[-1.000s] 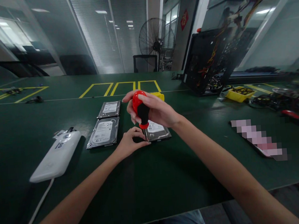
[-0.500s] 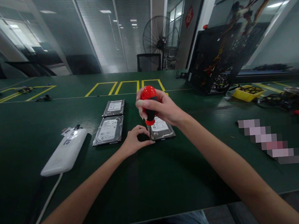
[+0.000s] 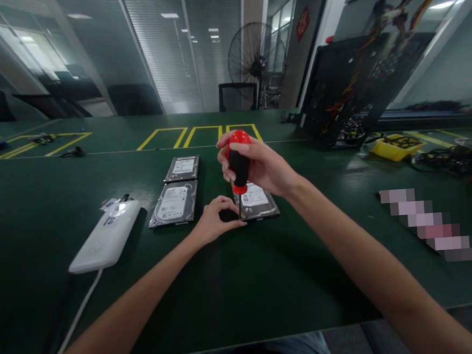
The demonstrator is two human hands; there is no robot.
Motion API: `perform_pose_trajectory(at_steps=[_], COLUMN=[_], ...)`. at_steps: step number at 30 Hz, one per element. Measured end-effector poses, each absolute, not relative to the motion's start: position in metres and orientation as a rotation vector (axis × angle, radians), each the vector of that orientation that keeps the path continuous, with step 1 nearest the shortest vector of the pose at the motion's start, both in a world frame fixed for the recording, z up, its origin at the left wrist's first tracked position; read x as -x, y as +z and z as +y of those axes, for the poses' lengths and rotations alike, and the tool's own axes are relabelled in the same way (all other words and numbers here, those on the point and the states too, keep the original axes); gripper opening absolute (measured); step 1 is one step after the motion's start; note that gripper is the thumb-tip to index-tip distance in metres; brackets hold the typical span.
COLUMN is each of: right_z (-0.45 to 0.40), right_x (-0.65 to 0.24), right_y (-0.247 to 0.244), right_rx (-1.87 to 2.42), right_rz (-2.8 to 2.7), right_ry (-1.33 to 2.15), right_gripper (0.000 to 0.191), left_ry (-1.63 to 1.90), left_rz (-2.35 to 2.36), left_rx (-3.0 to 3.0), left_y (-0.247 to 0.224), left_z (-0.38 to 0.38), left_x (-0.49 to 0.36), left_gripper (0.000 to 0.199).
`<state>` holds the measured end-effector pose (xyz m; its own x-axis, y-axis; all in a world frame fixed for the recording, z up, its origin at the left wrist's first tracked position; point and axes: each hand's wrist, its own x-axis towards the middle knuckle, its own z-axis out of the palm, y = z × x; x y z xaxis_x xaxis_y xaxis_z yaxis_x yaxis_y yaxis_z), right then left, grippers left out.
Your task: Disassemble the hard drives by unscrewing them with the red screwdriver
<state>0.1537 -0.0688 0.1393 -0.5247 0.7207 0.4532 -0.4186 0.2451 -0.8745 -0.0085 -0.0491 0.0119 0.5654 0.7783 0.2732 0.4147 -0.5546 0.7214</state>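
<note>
My right hand (image 3: 265, 161) is wrapped round the handle of a red and black screwdriver (image 3: 240, 163). The shaft points down at the near left corner of a hard drive (image 3: 260, 201) lying flat on the green table. At that same corner, my left hand (image 3: 218, 218) grips the drive's edge between curved fingers and thumb, close to the screwdriver tip. Whether the tip sits in a screw is too small to tell. To the left lie two more hard drives, a nearer one (image 3: 175, 203) and a farther one (image 3: 182, 168), end to end.
A white power bank (image 3: 106, 237) with a cable lies at the left. Toward the right stand a black computer case (image 3: 331, 95) and a yellow tray (image 3: 395, 148) of cables. A pixelated flat object (image 3: 429, 223) lies near the right edge.
The fingers of my right hand have shifted round the screwdriver handle, baring more of its black part. My left hand stays at the drive's corner. The whole view has shifted slightly.
</note>
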Motion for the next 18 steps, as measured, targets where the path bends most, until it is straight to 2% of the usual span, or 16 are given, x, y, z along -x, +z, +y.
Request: perform_pose_trajectory(at_steps=[4, 18], right_z=[-0.0667, -0.0679], right_x=[-0.1544, -0.151], right_y=[0.1366, 0.1328], right_rx=[0.325, 0.409], right_rz=[-1.602, -1.599], right_ry=[1.451, 1.285], right_gripper=[0.03, 0.034], left_ry=[0.79, 0.809], left_rz=[0.94, 0.928], left_rx=[-2.2, -2.204], left_y=[0.0137, 0.0166], left_z=[-0.0502, -0.053], left_x=[0.0088, 0.0078], left_gripper=[0.022, 0.019])
